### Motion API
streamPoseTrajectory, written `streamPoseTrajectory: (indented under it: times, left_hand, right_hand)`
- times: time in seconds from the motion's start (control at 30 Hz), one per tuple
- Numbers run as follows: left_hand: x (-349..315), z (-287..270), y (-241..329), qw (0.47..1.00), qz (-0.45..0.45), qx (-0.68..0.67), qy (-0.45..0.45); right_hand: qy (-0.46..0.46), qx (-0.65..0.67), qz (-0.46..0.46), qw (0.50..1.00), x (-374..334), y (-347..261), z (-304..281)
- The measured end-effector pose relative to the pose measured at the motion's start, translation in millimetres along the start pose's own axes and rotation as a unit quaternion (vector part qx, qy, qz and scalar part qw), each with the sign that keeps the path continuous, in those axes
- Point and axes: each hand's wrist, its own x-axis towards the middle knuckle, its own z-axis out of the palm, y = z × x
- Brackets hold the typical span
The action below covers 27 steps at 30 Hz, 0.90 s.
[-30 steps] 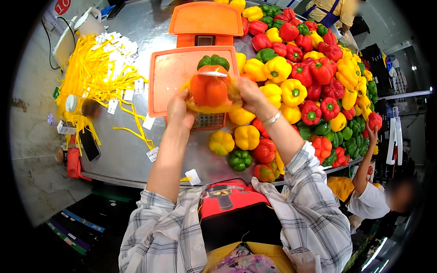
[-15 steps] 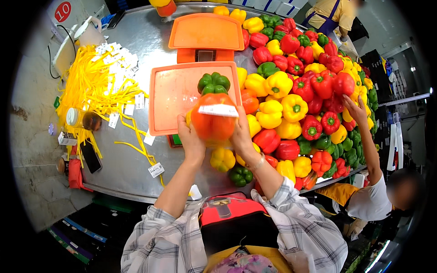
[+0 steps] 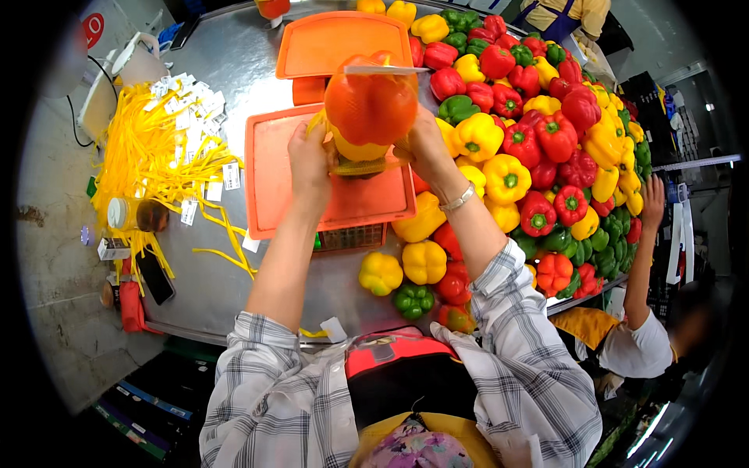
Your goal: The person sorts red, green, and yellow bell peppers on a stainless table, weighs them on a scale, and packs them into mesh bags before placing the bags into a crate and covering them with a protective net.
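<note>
Between my two hands is a bundle of bell peppers (image 3: 370, 109), raised above the front scale tray. Its top pepper is orange-red with a white label across it; a yellow one shows below, and what looks like yellow netting wraps them. My left hand (image 3: 310, 160) grips the bundle's left side, by a yellow strip. My right hand (image 3: 425, 148) closes on its right side, fingertips partly hidden. Beneath lies the orange front scale tray (image 3: 273, 195), with a second orange scale tray (image 3: 312, 47) behind it.
On the right spreads a big heap of red, yellow and green bell peppers (image 3: 507, 179). Yellow net strips with white tags (image 3: 140, 148) pile up at left, near a jar (image 3: 121, 212) and a phone (image 3: 156, 277). A co-worker's hand (image 3: 654, 201) is at the heap's right edge.
Both hands have lifted the bundle away from me, toward the rear tray. The underside's green pepper no longer shows clearly. The co-worker's hand has moved off the red peppers to the right.
</note>
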Motion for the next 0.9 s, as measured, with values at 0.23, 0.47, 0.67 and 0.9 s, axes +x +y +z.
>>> streamPoseTrajectory:
  times: [0.23, 0.47, 0.67, 0.9]
  left_hand:
    - [-9, -13, -12, 0.992, -0.032, -0.119, 0.033]
    - [-5, -17, -48, 0.989, -0.018, 0.091, 0.111]
    - [-12, -8, -48, 0.987, 0.046, 0.089, 0.122]
    - [-70, 12, 32, 0.972, 0.233, -0.019, 0.000]
  right_hand:
    - [0.036, 0.117, -0.002, 0.992, -3, 17, 10]
    - [0.131, -0.002, -0.037, 0.991, -5, 53, 13]
    - [0.065, 0.033, -0.043, 0.996, 2, 59, 9]
    - [-0.009, 0.042, -0.160, 0.986, -3, 43, 14]
